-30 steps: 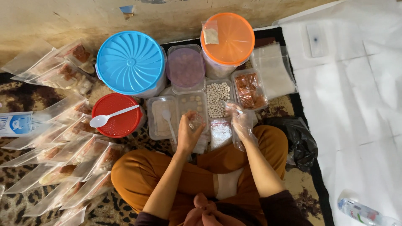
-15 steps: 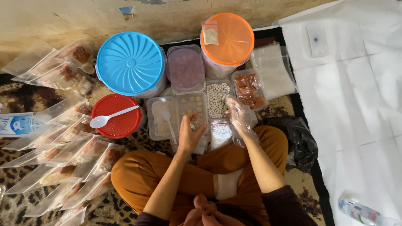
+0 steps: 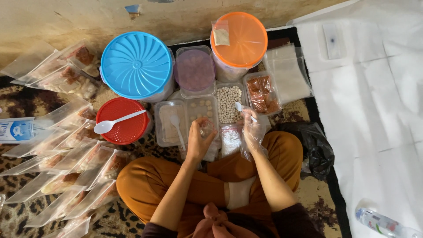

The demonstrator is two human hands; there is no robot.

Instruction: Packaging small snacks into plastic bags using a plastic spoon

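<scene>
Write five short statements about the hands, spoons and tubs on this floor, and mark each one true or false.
1. The right hand wears a clear plastic glove. True.
2. The right hand holds a small white spoon by the tray of pale round balls. True.
3. The left hand lies flat on the blue lid. False: it holds a small clear bag in front of the trays, apart from that lid.
4. A white spoon lies on the red lid. True.
5. The orange lid is bare. False: a small clear packet lies on it.
</scene>
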